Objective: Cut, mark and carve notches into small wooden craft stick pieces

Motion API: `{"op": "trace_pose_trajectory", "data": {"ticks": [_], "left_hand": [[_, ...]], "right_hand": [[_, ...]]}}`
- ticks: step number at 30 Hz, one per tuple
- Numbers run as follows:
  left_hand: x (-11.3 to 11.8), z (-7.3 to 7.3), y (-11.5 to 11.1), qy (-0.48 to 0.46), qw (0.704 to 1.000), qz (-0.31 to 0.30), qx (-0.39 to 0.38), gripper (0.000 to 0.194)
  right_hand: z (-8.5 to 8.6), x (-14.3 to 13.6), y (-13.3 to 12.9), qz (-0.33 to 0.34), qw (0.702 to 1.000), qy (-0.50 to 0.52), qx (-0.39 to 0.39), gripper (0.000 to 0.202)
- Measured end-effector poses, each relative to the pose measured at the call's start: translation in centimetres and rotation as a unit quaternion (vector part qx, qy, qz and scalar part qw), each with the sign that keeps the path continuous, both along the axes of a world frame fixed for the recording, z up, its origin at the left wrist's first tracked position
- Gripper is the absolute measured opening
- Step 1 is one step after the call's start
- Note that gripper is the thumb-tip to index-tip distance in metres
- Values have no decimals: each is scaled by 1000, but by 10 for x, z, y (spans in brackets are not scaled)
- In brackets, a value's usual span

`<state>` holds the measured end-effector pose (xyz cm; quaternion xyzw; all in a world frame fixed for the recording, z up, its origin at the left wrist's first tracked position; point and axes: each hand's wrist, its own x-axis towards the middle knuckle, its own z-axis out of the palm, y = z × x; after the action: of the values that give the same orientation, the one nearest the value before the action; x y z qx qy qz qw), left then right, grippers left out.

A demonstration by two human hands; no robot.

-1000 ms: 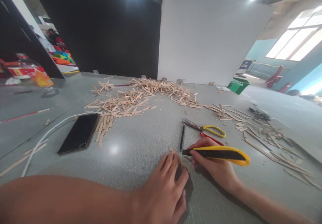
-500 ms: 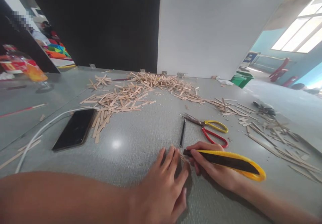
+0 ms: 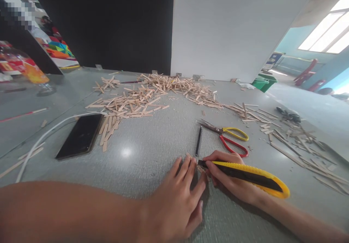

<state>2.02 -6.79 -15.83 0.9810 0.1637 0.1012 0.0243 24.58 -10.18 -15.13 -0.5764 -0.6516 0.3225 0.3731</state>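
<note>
A yellow and black utility knife (image 3: 252, 177) lies in my right hand (image 3: 231, 184), its front end pointing left near my left fingertips. My left hand (image 3: 177, 199) rests on the grey table with fingers spread, pressing near a small wooden piece (image 3: 201, 168) that my fingers and the knife partly hide. Just beyond my hands are a dark pen (image 3: 199, 141) and scissors with one yellow and one red handle (image 3: 235, 146). A large heap of thin wooden sticks (image 3: 133, 101) spreads across the table farther back.
At the left lie a black phone (image 3: 80, 135), a white cable (image 3: 40, 139) and a bottle of orange drink (image 3: 32, 72). More sticks and scraps (image 3: 305, 155) are at the right. Black and white panels (image 3: 231, 28) stand behind; green bins (image 3: 264, 83) are beyond.
The view has shifted slightly, moving the background and table items a little. Both hands keep nearly the same pose, with the knife still in my right hand.
</note>
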Motion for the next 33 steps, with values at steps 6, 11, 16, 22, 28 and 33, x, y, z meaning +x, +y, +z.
{"op": "trace_pose_trajectory", "data": {"ticks": [6,11,16,22,28,33], "left_hand": [[1,0,1,-1,1000,-2,11,60],[0,0,1,-3,1000,-6,21,60],[1,1,1,-3,1000,-8,27,60],[1,9,3,20,998,-26,47,60],[-1,18,10,48,996,-71,38,52],[0,23,11,76,994,-71,31,51]], "right_hand": [[-1,1,0,6,1000,4,-1,31],[-2,1,-1,-3,1000,4,-4,32],[-2,1,-2,-2,1000,3,-7,32],[-5,2,1,-9,996,-69,58,29],[-3,1,2,18,991,-81,106,27],[-2,0,1,41,988,-85,126,28]]}}
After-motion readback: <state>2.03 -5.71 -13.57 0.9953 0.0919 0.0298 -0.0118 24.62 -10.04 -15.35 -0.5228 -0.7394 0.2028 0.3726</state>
